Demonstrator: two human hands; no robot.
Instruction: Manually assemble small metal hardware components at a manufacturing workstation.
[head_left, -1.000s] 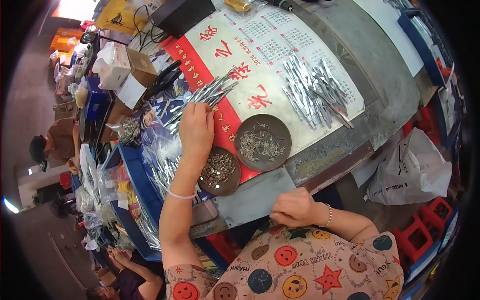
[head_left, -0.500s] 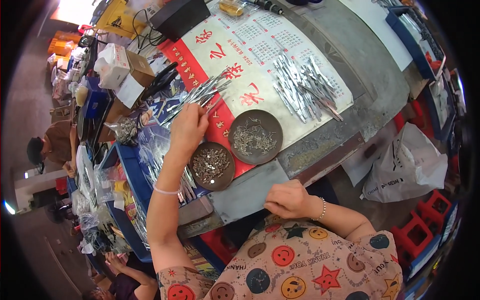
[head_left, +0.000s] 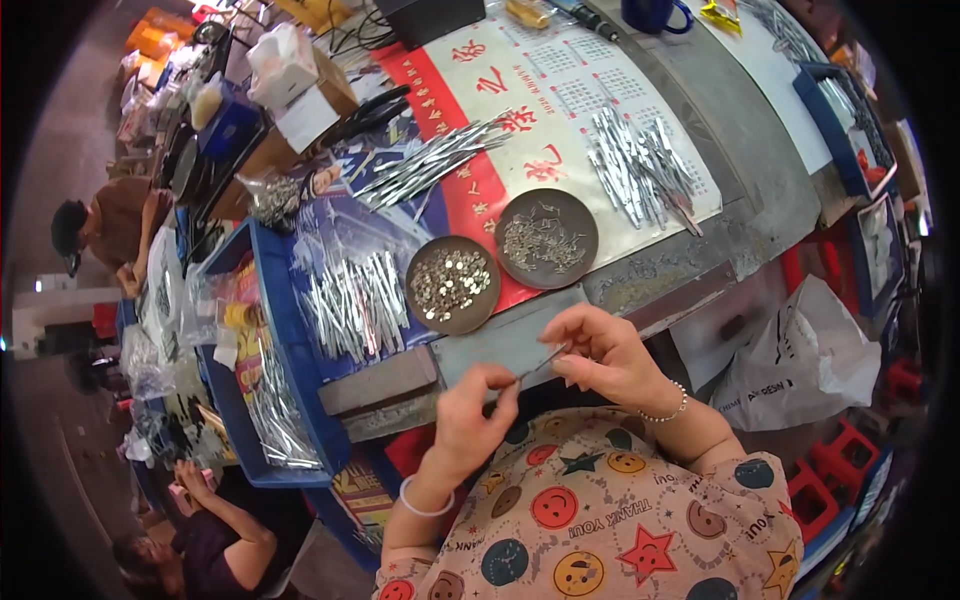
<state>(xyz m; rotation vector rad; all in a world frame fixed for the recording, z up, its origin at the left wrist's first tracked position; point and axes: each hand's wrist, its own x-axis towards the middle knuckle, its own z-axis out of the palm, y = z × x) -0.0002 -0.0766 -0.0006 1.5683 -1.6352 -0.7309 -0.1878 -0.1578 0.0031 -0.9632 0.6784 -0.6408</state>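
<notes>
A thin metal strip spans the gap between my hands, just off the table's near edge. One end is pinched in the closed fingers of my left hand. At the other end, my right hand grips it between thumb and fingers. Beyond them a round brown dish holds small shiny discs and bits. To its right, a second dark dish contains many tiny metal pins. Metal strips lie in several piles: a left pile, a middle pile and a right pile.
A blue bin with more strips stands at the left. A red and white calendar sheet covers part of the table. A black box and a blue mug are at the back. Two other people sit or stand at far left.
My left hand has come back from the middle strip pile to my right hand. Both hands now hold a strip between them. The view has shifted slightly.
</notes>
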